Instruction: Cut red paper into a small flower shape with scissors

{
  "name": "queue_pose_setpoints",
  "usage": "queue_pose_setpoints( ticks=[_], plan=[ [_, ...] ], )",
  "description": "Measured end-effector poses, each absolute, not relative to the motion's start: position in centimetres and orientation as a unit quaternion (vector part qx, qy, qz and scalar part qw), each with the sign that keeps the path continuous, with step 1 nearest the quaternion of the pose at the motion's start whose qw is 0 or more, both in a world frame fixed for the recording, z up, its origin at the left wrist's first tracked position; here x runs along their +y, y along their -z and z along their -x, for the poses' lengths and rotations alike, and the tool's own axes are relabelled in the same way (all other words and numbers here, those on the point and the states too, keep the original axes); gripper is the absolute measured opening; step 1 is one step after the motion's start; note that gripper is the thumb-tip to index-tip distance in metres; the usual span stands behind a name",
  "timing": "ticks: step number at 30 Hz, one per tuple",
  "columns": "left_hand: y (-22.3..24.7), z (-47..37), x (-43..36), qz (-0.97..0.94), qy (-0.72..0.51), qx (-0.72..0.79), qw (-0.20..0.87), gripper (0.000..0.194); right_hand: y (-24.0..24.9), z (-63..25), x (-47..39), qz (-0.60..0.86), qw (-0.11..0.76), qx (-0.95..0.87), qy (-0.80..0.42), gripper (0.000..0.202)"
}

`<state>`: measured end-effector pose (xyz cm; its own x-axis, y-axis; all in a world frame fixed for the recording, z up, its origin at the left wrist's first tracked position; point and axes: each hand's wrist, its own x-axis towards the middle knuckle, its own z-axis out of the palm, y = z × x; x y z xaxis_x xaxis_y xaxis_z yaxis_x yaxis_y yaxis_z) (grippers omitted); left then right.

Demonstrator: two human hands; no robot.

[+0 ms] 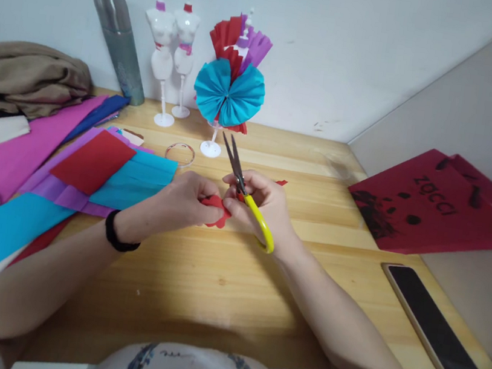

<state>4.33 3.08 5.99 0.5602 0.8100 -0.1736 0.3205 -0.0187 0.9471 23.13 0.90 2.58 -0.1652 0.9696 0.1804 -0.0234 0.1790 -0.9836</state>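
Note:
Between my two hands, over the middle of the table, is a small red piece with a scalloped edge (215,211). My left hand (182,200) pinches its left side, and a black band circles that wrist. The fingers of my right hand (266,202) touch its right side and also hold yellow-handled scissors (260,223). The blades point up and to the left, slightly apart. Just behind the hands stands a white mini mannequin (210,146) dressed in pleated blue (229,93), red and purple pieces.
Two bare white mannequins (161,62) and a grey bottle (119,44) stand by the wall. Coloured sheets (94,160) and a brown cloth (27,77) cover the left side. A clear ring (180,154) lies behind my left hand. At right are a red bag (444,206) and a phone (435,321).

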Motion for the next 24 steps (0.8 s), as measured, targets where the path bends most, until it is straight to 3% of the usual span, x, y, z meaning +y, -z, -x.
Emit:
queue_pose_setpoints(
  ticks=[4, 12, 17, 24],
  plan=[
    [-6.2, -4.2, 3.0, -0.663, -0.243, 0.404, 0.581, 0.027, -2.7, -23.3, 0.9, 0.426, 0.532, -0.551, -0.482, 0.038],
    [-3.3, -5.4, 3.0, -0.550, -0.391, 0.376, 0.635, 0.027, -1.9, -23.0, 1.2, 0.430, 0.595, -0.491, -0.470, 0.041],
    [-3.5, -5.1, 2.6, -0.509, -0.403, 0.396, 0.649, 0.013, -1.5, -22.9, 1.0, 0.410, 0.587, -0.487, -0.501, 0.045],
    [-4.8, -4.7, 2.9, -0.495, -0.421, 0.385, 0.655, 0.014, -2.0, -24.9, 1.4, 0.385, 0.543, -0.541, -0.515, 0.053]
  ],
)
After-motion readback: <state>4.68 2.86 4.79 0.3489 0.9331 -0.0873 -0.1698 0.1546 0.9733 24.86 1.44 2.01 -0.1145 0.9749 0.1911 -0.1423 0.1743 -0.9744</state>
